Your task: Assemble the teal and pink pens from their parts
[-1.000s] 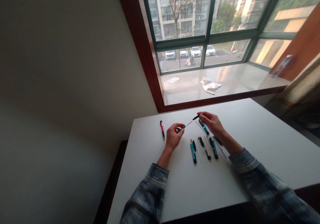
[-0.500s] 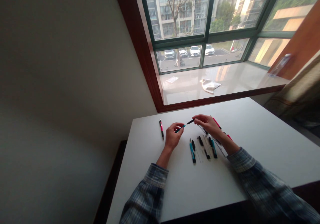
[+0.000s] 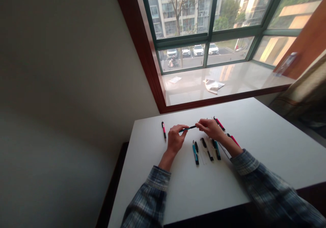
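Teal pen barrel (image 3: 181,130) is up over the worktop (image 3: 178,187), pinched in my left hand (image 3: 175,138); my right hand (image 3: 212,129) pinches the black grip (image 3: 193,127) by its far end, likely so the two line up. Can't tell if they're seated. Loose pen parts (image 3: 195,155) lie side by side nearer me, presumably to keep sets separate.

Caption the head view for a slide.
Over a white table, the left hand holds a teal pen part, the right hand a black pen part.
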### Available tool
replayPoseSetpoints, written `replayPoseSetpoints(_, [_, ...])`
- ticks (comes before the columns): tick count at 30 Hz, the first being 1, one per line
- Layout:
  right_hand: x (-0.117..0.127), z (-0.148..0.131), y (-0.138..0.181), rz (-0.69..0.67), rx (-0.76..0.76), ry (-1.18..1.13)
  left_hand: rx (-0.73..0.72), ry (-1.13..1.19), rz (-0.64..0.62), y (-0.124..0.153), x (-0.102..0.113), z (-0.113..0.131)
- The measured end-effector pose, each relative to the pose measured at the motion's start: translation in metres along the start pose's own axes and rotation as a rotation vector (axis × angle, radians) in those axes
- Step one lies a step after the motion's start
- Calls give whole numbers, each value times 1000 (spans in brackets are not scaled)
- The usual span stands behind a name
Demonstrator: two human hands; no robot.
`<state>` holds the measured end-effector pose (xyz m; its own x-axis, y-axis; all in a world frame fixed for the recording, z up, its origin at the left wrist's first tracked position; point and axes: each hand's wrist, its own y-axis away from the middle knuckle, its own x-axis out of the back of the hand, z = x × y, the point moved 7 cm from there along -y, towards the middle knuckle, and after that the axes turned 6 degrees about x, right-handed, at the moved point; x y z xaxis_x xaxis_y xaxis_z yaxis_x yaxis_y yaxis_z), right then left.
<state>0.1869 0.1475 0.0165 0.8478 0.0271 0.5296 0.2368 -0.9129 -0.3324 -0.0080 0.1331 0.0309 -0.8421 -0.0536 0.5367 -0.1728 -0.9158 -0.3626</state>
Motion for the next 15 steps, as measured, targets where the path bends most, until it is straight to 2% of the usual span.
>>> replayPoseSetpoints(5, [-1,0,1,-4,24,-1,-21,-66,-23,0,-2,3])
replayPoseSetpoints(10, [0,1,1,-24,39,-171,10,-32,-17,0,-1,0])
replayPoseSetpoints(15, [1,1,1,-29,36,-59,24,9,-19,-1,-1,-2])
